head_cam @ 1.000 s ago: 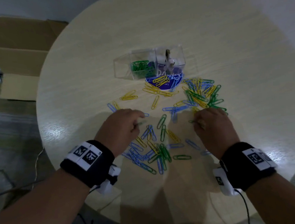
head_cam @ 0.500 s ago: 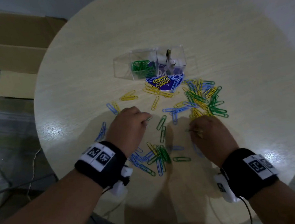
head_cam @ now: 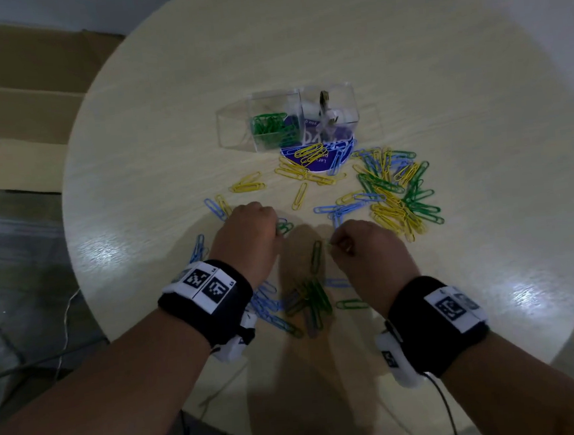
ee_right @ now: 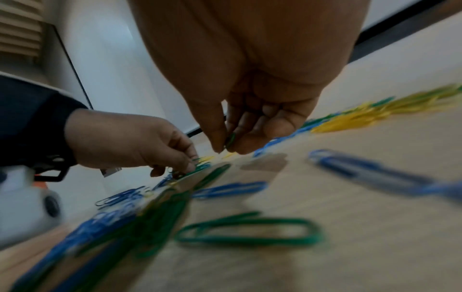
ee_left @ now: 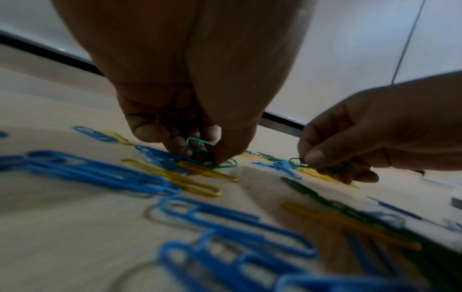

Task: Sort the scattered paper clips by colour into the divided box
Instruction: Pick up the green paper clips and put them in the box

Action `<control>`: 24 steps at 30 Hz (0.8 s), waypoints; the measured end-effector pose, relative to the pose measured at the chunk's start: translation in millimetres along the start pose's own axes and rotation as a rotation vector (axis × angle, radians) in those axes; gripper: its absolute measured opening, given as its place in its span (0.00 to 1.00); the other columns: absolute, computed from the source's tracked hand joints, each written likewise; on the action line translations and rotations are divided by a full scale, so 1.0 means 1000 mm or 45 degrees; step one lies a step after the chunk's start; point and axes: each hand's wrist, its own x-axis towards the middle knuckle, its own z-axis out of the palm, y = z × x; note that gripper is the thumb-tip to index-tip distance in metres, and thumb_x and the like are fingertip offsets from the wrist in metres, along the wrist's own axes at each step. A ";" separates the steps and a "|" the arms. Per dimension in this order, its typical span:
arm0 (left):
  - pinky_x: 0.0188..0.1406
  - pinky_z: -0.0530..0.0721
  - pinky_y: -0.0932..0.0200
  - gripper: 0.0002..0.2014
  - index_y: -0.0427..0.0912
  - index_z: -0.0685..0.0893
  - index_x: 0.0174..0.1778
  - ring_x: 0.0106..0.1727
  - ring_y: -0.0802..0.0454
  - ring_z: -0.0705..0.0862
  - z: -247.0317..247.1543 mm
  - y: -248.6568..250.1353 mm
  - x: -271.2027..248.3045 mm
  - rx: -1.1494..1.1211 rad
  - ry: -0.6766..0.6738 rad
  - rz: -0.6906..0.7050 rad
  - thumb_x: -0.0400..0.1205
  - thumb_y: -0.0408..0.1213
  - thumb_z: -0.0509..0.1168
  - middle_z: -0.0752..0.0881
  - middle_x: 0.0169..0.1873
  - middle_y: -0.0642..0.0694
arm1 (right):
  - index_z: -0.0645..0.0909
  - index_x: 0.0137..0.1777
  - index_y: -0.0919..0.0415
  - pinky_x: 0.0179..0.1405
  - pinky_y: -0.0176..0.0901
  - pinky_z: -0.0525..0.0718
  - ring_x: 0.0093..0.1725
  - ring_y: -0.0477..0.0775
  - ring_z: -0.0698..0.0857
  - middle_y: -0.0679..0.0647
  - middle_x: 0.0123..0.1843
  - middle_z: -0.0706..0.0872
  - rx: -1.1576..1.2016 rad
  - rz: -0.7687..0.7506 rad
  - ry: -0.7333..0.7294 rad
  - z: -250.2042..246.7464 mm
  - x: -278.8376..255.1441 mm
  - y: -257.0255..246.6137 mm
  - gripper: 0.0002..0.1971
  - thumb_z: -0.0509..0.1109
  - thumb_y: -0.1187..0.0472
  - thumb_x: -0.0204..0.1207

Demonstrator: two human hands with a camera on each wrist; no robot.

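Blue, yellow and green paper clips lie scattered over the round table (head_cam: 167,106). The clear divided box (head_cam: 288,119) stands at the far middle, with green clips (head_cam: 270,126) in one compartment. My left hand (head_cam: 249,237) pinches a green clip (ee_left: 198,146) and its fingertips touch another green clip (ee_left: 225,165) lying on the table. My right hand (head_cam: 364,252) pinches a green clip (ee_right: 230,140) just above the table, seen also as the green clip (ee_left: 296,162) in the left wrist view. One green clip (head_cam: 316,256) lies between the hands.
A mixed pile of clips (head_cam: 397,191) lies right of the box, a blue and green cluster (head_cam: 303,305) near my wrists. A purple round card (head_cam: 318,156) sticks out under the box. Cardboard boxes (head_cam: 32,134) sit on the floor to the left.
Both hands have drawn closer together near the table's middle. The left hand moved forward and right onto a green clip; the right hand shifted left, still pinching its clip.
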 end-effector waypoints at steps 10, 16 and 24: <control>0.42 0.79 0.49 0.05 0.40 0.83 0.51 0.45 0.39 0.83 -0.014 -0.003 -0.014 -0.270 0.242 -0.071 0.81 0.36 0.66 0.86 0.42 0.40 | 0.78 0.55 0.56 0.44 0.49 0.77 0.52 0.65 0.82 0.58 0.53 0.83 -0.180 0.075 -0.177 0.012 0.008 -0.021 0.10 0.67 0.60 0.73; 0.43 0.83 0.57 0.01 0.48 0.86 0.44 0.39 0.52 0.86 -0.038 -0.010 0.010 -0.577 0.420 -0.195 0.79 0.40 0.71 0.85 0.35 0.54 | 0.82 0.52 0.55 0.45 0.49 0.79 0.50 0.65 0.82 0.58 0.52 0.78 -0.237 0.031 -0.326 0.007 0.013 -0.020 0.09 0.65 0.60 0.74; 0.42 0.76 0.64 0.04 0.44 0.88 0.45 0.39 0.53 0.83 -0.077 -0.017 0.073 -0.515 0.560 -0.184 0.79 0.40 0.71 0.86 0.38 0.51 | 0.86 0.45 0.53 0.40 0.40 0.77 0.45 0.58 0.88 0.55 0.42 0.91 0.003 -0.039 0.003 -0.055 0.062 -0.036 0.08 0.71 0.65 0.68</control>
